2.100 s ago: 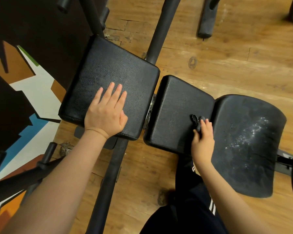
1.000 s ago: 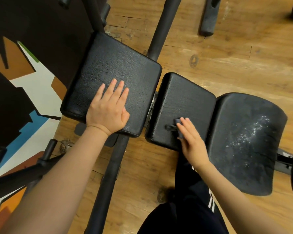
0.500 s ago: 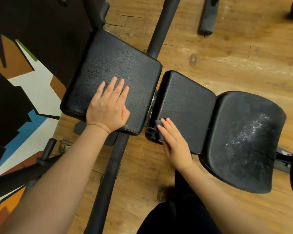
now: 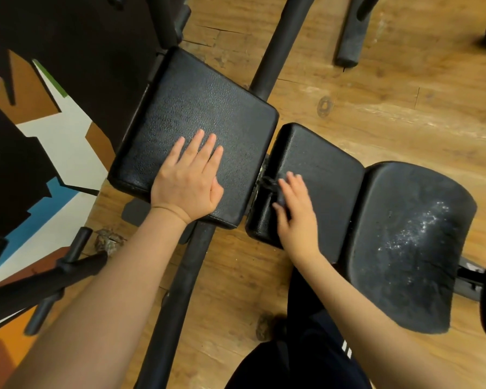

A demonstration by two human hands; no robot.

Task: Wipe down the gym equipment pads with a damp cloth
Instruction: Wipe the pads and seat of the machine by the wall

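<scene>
Two hands rest on black pads: the left hand lies flat, fingers straight, on the left pad; the right hand presses a dark cloth against the middle pad. No writing is legible.

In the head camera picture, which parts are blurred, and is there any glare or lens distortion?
Head view: the right hand shows motion blur at its fingertips, while the left hand is sharp; soft glare lies on the wooden plank floor; the wide angle bends the black metal frame tube.
</scene>
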